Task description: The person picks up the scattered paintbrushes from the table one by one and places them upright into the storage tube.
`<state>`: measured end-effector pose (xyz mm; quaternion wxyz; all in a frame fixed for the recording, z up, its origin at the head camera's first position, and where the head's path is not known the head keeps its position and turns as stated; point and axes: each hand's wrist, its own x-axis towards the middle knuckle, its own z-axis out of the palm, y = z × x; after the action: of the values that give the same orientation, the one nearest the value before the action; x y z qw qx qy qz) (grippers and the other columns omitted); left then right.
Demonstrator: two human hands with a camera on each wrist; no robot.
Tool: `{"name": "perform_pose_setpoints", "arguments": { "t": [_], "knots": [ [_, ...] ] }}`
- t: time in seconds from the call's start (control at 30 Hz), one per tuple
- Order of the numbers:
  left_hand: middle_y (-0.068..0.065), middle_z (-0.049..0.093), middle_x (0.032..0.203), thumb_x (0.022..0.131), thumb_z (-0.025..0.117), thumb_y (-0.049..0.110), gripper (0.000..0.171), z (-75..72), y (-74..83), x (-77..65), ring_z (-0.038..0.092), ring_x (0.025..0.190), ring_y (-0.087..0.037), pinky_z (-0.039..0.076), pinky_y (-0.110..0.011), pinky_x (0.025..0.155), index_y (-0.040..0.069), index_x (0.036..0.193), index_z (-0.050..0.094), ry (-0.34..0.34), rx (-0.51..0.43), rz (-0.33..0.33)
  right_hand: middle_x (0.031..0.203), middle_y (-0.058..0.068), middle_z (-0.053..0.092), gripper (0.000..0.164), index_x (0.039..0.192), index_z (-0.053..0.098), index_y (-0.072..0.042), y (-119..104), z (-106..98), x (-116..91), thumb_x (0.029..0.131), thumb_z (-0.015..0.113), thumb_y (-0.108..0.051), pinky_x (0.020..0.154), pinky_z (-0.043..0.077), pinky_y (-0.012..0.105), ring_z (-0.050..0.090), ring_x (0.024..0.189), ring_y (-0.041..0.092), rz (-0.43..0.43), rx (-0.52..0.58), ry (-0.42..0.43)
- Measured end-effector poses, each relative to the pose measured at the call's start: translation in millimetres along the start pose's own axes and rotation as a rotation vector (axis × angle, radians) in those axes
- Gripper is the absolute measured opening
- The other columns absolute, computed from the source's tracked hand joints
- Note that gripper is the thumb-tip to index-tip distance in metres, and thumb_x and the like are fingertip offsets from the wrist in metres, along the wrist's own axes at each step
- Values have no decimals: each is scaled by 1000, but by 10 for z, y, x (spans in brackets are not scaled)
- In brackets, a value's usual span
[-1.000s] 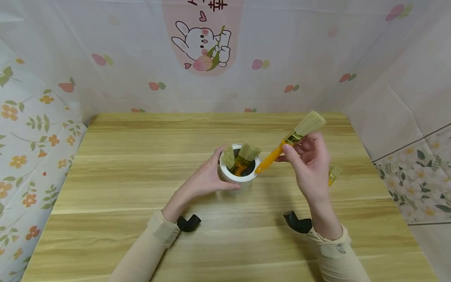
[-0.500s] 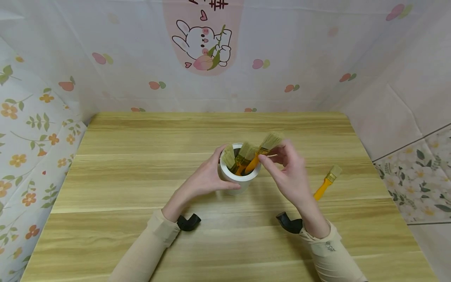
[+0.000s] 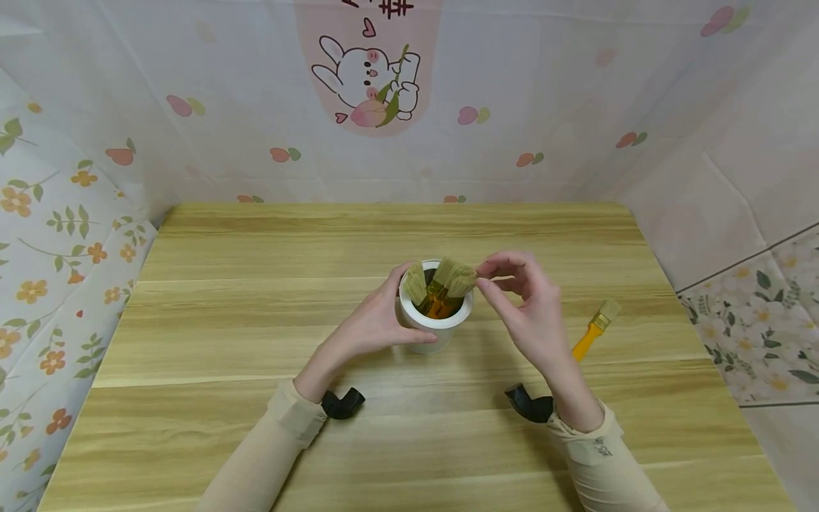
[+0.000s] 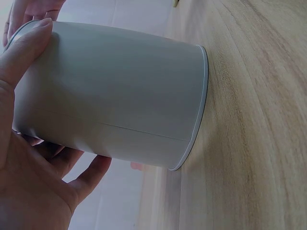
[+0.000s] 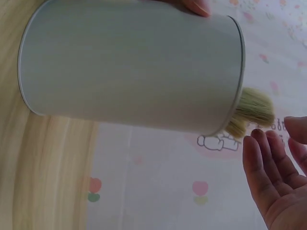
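My left hand (image 3: 377, 323) grips a white cylindrical container (image 3: 441, 328) near its rim, thumb on the near side and fingers round the far left. In the left wrist view the container's base (image 4: 194, 120) stands on the wooden table. Several paintbrushes (image 3: 456, 276) with pale bristles and orange handles stand in it, bristles up; most of their handles are hidden inside. My right hand (image 3: 527, 306) is at the container's right, its fingertips right by the bristles of the rightmost brush. The right wrist view shows its fingers loosely extended, a gap between them and the bristles (image 5: 256, 108).
Another paintbrush (image 3: 596, 329) with an orange handle lies on the table (image 3: 256, 284) to the right, partly behind my right forearm. Black curved pieces (image 3: 343, 404) sit at both wrists. Patterned cloth (image 3: 544, 85) hangs behind and beside the table.
My right hand brought a paintbrush leftward to the container and lowered it in handle first, then let go of it. The left hand stayed on the container.
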<state>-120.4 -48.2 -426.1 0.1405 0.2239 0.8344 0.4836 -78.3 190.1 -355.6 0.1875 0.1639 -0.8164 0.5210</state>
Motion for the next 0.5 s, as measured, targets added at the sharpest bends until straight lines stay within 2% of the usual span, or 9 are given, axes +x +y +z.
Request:
{"name": "perform_pose_setpoints", "arguments": {
  "t": [0.27,0.5],
  "knots": [
    [-1,49,151,68,95,46,117,-2,11,1,52,138,-29,44,-59,113,30,159,23,8,18,-8,102,3,69,28,117,60,10,-10,-141,15,91,68,11,78,58,19,70,92,10,-40,65,98],
    [-4,46,155,68,95,47,121,-2,11,-3,49,142,-31,42,-60,115,26,162,20,0,26,-31,100,5,69,32,120,55,18,77,-308,-7,90,64,18,77,59,19,72,88,14,-25,172,156]
  ]
}}
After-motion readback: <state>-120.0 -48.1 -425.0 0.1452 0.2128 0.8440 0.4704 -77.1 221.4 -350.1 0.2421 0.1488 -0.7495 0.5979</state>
